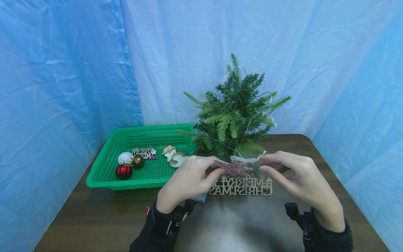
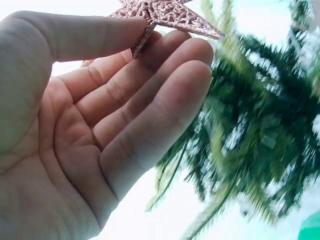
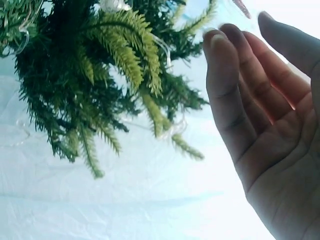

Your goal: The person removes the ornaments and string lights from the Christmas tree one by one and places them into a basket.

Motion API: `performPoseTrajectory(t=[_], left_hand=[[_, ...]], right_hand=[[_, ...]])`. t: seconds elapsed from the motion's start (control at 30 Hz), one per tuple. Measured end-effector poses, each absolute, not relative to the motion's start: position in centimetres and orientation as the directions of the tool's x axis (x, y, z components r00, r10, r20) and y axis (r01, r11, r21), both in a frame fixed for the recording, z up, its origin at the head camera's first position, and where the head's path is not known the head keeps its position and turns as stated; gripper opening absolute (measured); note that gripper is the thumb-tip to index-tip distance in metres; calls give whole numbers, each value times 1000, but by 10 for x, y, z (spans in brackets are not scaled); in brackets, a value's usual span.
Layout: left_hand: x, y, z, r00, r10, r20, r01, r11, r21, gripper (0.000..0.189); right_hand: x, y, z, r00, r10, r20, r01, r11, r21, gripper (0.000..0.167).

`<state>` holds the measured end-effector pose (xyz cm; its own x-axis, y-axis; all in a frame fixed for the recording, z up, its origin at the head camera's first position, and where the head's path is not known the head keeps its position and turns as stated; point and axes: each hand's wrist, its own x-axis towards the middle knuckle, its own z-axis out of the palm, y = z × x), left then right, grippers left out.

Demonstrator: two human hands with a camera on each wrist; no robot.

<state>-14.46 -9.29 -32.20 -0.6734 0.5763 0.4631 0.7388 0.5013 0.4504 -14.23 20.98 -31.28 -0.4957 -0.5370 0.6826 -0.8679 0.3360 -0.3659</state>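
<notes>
Head view | left hand [image 1: 193, 175] pinches star [image 1: 234, 168] before tree [image 1: 234, 108] | right hand [image 1: 297, 176] unclenched | sign [image 1: 240, 190] near, basket [image 1: 135, 184] left

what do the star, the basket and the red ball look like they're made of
Star: probably plastic, coated in pink glitter, judging by its grainy sparkle. Basket: green plastic, likely moulded, given its smooth rim and regular slots. Red ball: glossy, with a bright highlight; plastic or glass, the look alone doesn't settle which.
</notes>
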Motion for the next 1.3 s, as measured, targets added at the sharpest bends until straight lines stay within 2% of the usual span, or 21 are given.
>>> performPoseTrajectory(t=[0.17, 0.4, 0.57, 0.77, 0.87, 0.97, 1.1, 1.3], left_hand=[[-143, -123, -314, -720, 503, 479, 694, 535, 482, 11], [-142, -181, -292, -816, 440, 375, 578, 610, 542, 14], [-146, -217, -278, -852, 414, 321, 522, 628, 577, 17], [-144, -242, -274, -857, 331, 396, 513, 630, 583, 20], [-147, -250, -274, -870, 272, 411, 479, 661, 577, 23], [-156, -258, -272, -912, 224, 344, 397, 696, 599, 31], [-174, -270, -270, -958, 222, 181, 286, 705, 649, 41], [-205, -281, -277, -963, 255, -91, 124, 712, 691, 45]], right_hand=[[-138, 201, -312, -500, -566, 656, -865, 291, -408, 37], [-138, 173, -321, -417, -670, 615, -904, 235, -356, 26], [-138, 145, -328, -426, -734, 529, -891, 236, -389, 26], [-143, 117, -336, -404, -771, 493, -887, 197, -418, 24], [-145, 103, -339, -415, -783, 464, -876, 206, -436, 24], [-147, 89, -340, -435, -792, 429, -860, 224, -458, 25], [-150, 71, -343, -463, -792, 398, -847, 263, -462, 25], [-156, 48, -355, -502, -787, 358, -835, 333, -438, 26]])
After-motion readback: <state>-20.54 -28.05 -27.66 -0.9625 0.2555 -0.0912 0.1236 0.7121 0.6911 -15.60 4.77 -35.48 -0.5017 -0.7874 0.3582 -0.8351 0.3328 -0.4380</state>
